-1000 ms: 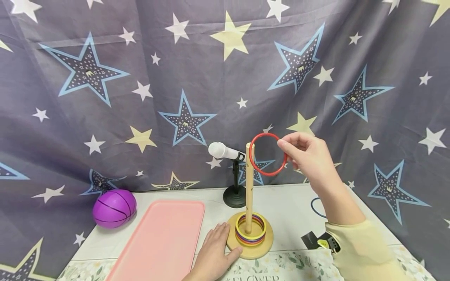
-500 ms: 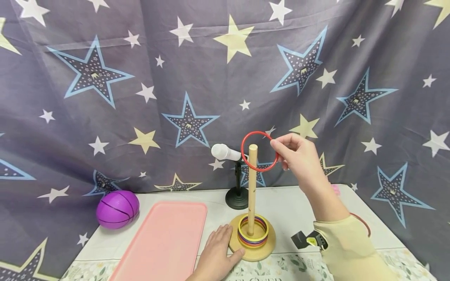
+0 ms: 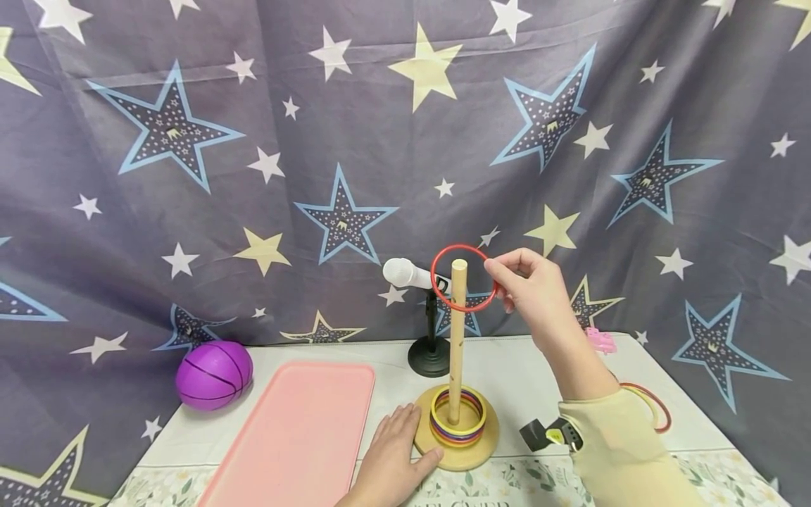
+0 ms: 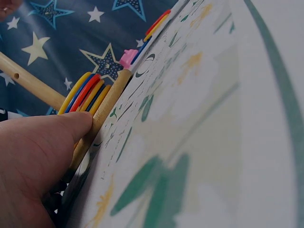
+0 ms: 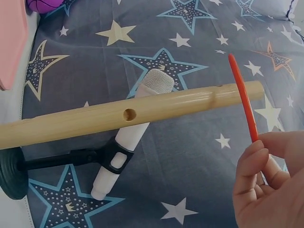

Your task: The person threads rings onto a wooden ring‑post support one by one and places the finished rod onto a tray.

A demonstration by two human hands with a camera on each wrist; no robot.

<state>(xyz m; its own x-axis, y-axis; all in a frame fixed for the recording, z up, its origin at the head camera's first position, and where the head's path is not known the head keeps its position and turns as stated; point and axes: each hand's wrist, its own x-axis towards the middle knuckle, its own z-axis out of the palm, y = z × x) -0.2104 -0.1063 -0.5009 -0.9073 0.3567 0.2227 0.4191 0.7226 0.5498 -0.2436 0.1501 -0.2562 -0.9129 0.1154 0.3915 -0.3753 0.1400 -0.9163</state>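
Observation:
Between thumb and fingers, my right hand (image 3: 532,289) pinches a thin red ring (image 3: 433,276) by its right side. The ring is tilted and appears to be around the top of the upright wooden post (image 3: 456,352); in the right wrist view the post's end sticks out past it. My left hand (image 3: 394,454) rests against the left front of the round wooden base (image 3: 488,447), fingers fairly straight, thumb at its rim (image 4: 102,114). Several stacked rings (image 3: 457,442), yellow, blue, red and orange, lie around the post's foot.
A white microphone (image 3: 405,273) on a black stand (image 3: 429,358) is behind the post. To the left are a pink tray (image 3: 304,422) and a purple ball (image 3: 214,375). Loose rings (image 3: 662,412), a pink object (image 3: 600,341) and a small black item (image 3: 535,435) lie right.
My right hand has moved left with the red ring, from beside the post to its top, and dipped slightly. My left hand stays at the base.

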